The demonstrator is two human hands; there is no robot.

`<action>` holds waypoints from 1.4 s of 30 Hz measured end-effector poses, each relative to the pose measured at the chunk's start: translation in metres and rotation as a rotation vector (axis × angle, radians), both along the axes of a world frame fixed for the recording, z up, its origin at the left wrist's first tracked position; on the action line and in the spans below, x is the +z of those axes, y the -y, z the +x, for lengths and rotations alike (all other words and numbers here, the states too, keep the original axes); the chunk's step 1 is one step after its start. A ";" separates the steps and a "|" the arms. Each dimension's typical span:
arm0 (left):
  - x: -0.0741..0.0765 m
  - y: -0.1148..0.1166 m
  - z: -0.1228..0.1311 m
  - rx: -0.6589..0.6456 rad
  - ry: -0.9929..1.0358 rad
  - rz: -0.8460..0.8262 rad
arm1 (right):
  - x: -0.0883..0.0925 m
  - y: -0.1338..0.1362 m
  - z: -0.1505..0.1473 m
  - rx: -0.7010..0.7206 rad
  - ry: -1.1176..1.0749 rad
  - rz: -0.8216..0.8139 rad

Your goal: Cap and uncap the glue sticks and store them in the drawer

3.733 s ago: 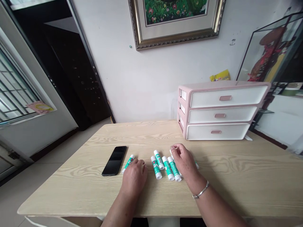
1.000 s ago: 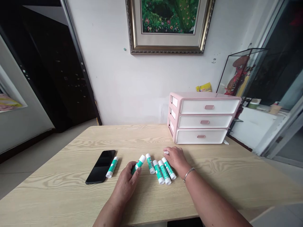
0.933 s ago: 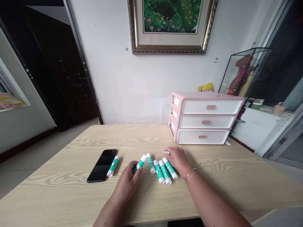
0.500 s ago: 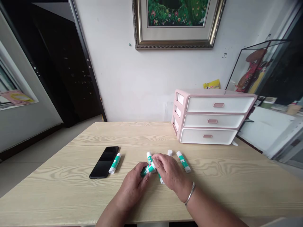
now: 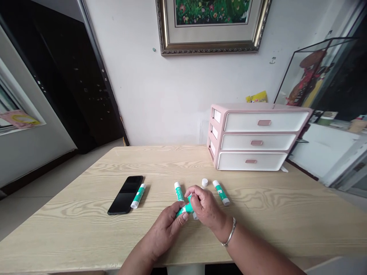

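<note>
My left hand (image 5: 168, 225) is closed around a green and white glue stick (image 5: 185, 209), held tilted just above the table. Curled fingers of my right hand (image 5: 208, 208) grip the upper right end of that same stick and hide it. Behind my left fingers lies a second glue stick (image 5: 178, 190). Another is mostly covered by my right hand; its white end (image 5: 195, 216) peeks out below. A loose white cap (image 5: 204, 182) stands beyond my right hand, and to its right lies one more glue stick (image 5: 221, 193).
On the left, a black phone (image 5: 125, 194) lies on the wooden table (image 5: 86, 236), with a glue stick (image 5: 138, 196) along its right edge. A pink and white drawer unit (image 5: 257, 142) stands at the back right against the wall.
My right fingers have closed further over the held stick's end, hiding the white part that showed before. The held stick has shifted slightly right, and the view has tilted down a little.
</note>
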State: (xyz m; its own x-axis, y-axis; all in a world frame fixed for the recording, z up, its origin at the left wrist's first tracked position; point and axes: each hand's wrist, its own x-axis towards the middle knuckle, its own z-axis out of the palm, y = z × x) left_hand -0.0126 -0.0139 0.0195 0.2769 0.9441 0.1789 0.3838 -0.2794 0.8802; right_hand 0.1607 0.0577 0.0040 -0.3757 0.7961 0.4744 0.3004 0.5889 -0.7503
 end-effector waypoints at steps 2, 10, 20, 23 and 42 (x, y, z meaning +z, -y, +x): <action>0.000 0.003 0.000 0.001 0.046 -0.029 | 0.002 0.002 0.000 0.034 -0.022 0.005; -0.011 0.021 0.003 -0.022 0.432 -0.422 | 0.007 0.001 0.008 0.107 -0.028 0.043; -0.029 0.021 -0.034 0.527 -0.016 -0.068 | 0.007 -0.033 0.035 -0.348 -0.002 0.135; -0.030 0.006 -0.046 0.681 -0.371 0.122 | 0.000 -0.035 0.032 -0.386 0.048 0.129; -0.024 -0.030 -0.070 0.793 -1.168 0.188 | -0.002 -0.047 0.041 -0.465 -0.044 0.049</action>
State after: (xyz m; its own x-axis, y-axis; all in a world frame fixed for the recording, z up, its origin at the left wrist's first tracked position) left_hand -0.0823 0.0157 -0.0041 -0.2318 0.9048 0.3572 0.9591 0.2739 -0.0714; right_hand 0.2019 0.1049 0.0021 0.0366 0.8517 0.5228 0.5091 0.4343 -0.7431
